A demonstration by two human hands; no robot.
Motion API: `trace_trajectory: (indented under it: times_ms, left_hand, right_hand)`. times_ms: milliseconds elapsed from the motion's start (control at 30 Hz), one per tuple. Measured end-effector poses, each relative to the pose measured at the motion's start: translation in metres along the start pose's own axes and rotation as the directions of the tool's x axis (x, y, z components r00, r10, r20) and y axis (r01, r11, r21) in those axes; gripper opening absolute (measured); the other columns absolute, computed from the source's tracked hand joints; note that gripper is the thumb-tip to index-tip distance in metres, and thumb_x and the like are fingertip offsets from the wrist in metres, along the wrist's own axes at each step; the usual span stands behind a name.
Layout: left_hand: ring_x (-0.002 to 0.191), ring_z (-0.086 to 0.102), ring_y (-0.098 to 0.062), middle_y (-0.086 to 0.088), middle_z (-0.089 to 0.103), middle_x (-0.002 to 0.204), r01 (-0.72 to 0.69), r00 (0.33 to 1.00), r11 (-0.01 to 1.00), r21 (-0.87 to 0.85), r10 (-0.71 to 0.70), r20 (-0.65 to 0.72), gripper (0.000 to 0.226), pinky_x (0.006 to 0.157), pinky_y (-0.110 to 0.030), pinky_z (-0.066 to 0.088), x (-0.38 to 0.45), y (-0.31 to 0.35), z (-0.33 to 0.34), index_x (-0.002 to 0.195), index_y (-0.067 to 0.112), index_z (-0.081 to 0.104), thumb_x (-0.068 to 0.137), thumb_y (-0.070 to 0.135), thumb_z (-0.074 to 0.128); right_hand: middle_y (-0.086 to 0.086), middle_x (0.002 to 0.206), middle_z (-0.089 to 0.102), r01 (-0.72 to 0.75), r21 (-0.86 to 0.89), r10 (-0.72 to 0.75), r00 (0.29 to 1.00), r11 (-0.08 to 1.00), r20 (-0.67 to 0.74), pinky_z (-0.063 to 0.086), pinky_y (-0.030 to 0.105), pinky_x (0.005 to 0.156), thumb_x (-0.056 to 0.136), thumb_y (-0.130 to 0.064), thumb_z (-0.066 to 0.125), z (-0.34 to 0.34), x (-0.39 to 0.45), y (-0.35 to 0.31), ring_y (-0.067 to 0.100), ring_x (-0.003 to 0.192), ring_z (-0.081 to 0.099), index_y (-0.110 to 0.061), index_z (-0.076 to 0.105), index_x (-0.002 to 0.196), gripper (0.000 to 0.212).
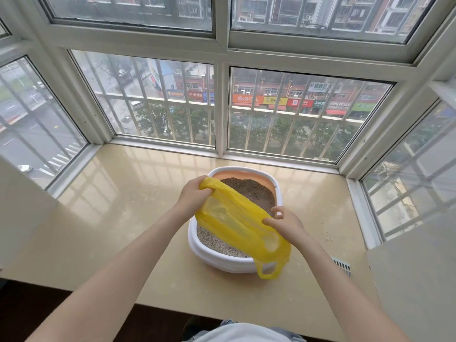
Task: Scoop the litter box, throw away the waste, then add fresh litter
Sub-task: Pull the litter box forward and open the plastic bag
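Your left hand (193,193), just left of the frame's centre, has its fingers bunched round one end of the thin, translucent yellow plastic bag (234,223). From there the bag stretches as a slack band down and to the right, so its long axis runs on a diagonal from the upper left of the middle of the frame to the lower right. That diagonal is what the coming move turns on, as I judge it: the bag's mouth has to be opened before any waste can go in, and the two hands sit at opposite ends of that line.

Under the bag lies the white oval plastic litter box with a peach inner liner (271,180), standing on the glossy beige stone window ledge (111,218). Its long axis runs away from you, toward the window. The brownish-grey granular litter (251,191) shows darker at the far end and paler at the near end, below the bag. The bag hangs above the box and crosses it; I cannot tell whether it touches the rim.

Your right hand (286,222), right of centre and lower in the frame, pinches the bag's other edge between thumb and fingers, the remaining fingers loosely spread. Below it a loop handle of the bag dangles over the near rim of the box. Both hands are about equally near the box, the left over its far-left side, the right over its near-right side. No scoop is in view. Scooping looks not yet begun.
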State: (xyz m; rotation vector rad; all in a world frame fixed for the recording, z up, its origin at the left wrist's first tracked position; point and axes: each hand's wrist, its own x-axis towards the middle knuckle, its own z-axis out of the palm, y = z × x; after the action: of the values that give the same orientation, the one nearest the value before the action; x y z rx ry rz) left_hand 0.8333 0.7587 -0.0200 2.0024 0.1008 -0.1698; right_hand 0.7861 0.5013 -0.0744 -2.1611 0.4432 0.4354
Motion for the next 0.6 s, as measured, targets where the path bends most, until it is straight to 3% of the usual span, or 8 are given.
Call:
trace_trajectory:
  times_ms: [67, 100, 200, 233, 333, 433, 500, 600]
  left_hand:
    - [0.067, 0.055, -0.008, 0.008, 0.062, 0.071, 0.012, 0.996, 0.999, -0.042, -0.008, 0.094, 0.025, 0.057, -0.016, 0.044, -0.001, 0.013, 0.007, 0.081, 0.027, 0.068, 0.084, 0.006, 0.054]
    - [0.070, 0.058, -0.008, 0.007, 0.064, 0.075, 0.037, 0.988, 0.997, -0.072, -0.026, 0.151, 0.023, 0.058, -0.014, 0.045, 0.000, 0.017, 0.011, 0.086, 0.026, 0.070, 0.085, 0.008, 0.056]
    - [0.084, 0.063, -0.014, 0.005, 0.067, 0.087, 0.029, 0.971, 0.984, -0.173, 0.014, 0.241, 0.023, 0.064, -0.016, 0.049, 0.001, 0.023, 0.013, 0.101, 0.024, 0.068, 0.083, 0.010, 0.069]
    - [0.089, 0.063, -0.015, 0.004, 0.065, 0.093, 0.015, 0.980, 0.969, -0.245, 0.034, 0.198, 0.034, 0.066, -0.017, 0.050, 0.002, 0.022, 0.012, 0.111, 0.025, 0.063, 0.081, 0.011, 0.073]
    - [0.104, 0.055, -0.015, 0.001, 0.052, 0.114, 0.105, 0.992, 0.906, -0.410, -0.124, -0.021, 0.081, 0.079, -0.025, 0.047, -0.001, 0.015, 0.012, 0.137, 0.027, 0.039, 0.070, 0.031, 0.084]
    - [0.105, 0.060, -0.021, 0.000, 0.060, 0.119, 0.324, 0.946, 0.843, -0.429, -0.272, 0.178, 0.100, 0.092, -0.042, 0.048, -0.017, 0.003, 0.033, 0.138, 0.021, 0.039, 0.054, 0.052, 0.083]
    - [0.105, 0.064, -0.020, 0.001, 0.063, 0.120, 0.347, 0.925, 0.872, -0.345, -0.257, 0.282, 0.092, 0.091, -0.044, 0.053, -0.032, -0.003, 0.053, 0.133, 0.022, 0.045, 0.055, 0.052, 0.085]
    - [0.095, 0.067, -0.015, 0.002, 0.070, 0.106, 0.242, 0.969, 0.937, -0.253, -0.218, 0.119, 0.048, 0.079, -0.033, 0.056, -0.039, -0.012, 0.064, 0.108, 0.029, 0.062, 0.063, 0.040, 0.072]
  right_hand:
    - [-0.010, 0.109, 0.058, 0.136, 0.024, -0.137, 0.991, 0.990, 0.014, 0.045, 0.027, 0.075, 0.063, -0.052, 0.073, 0.004, -0.003, -0.012, 0.011, 0.099, 0.058, -0.039, 0.048, 0.127, 0.070]
    - [-0.015, 0.106, 0.060, 0.189, 0.047, -0.191, 0.981, 0.981, 0.035, 0.047, 0.025, 0.073, 0.060, -0.056, 0.073, 0.007, -0.004, -0.018, 0.007, 0.095, 0.060, -0.044, 0.050, 0.123, 0.068]
    - [-0.015, 0.077, 0.062, 0.293, 0.055, -0.294, 0.956, 0.954, 0.004, 0.050, 0.026, 0.061, 0.075, -0.039, 0.067, 0.019, -0.007, -0.030, -0.001, 0.066, 0.060, -0.036, 0.061, 0.091, 0.017]
    - [-0.010, 0.070, 0.060, 0.303, 0.084, -0.301, 0.953, 0.949, -0.035, 0.050, 0.031, 0.060, 0.081, -0.029, 0.061, 0.020, -0.009, -0.034, 0.003, 0.058, 0.058, -0.026, 0.061, 0.083, 0.003]
    - [0.001, 0.065, 0.056, 0.230, 0.246, -0.200, 0.970, 0.942, -0.142, 0.050, 0.033, 0.055, 0.088, -0.016, 0.048, 0.021, -0.008, -0.038, 0.015, 0.055, 0.055, -0.008, 0.057, 0.077, 0.016]
    - [-0.004, 0.067, 0.061, 0.200, 0.296, -0.150, 0.972, 0.934, -0.183, 0.046, 0.022, 0.051, 0.090, -0.020, 0.048, 0.021, -0.007, -0.040, 0.011, 0.057, 0.055, -0.014, 0.063, 0.080, 0.019]
    - [-0.001, 0.070, 0.064, 0.206, 0.293, -0.175, 0.976, 0.934, -0.128, 0.048, 0.029, 0.055, 0.090, -0.021, 0.049, 0.025, -0.007, -0.044, 0.014, 0.060, 0.058, -0.011, 0.065, 0.083, 0.020]
    - [0.005, 0.074, 0.063, 0.212, 0.223, -0.188, 0.974, 0.951, -0.126, 0.045, 0.027, 0.056, 0.091, -0.016, 0.046, 0.028, -0.005, -0.044, 0.012, 0.062, 0.055, -0.002, 0.062, 0.085, 0.022]
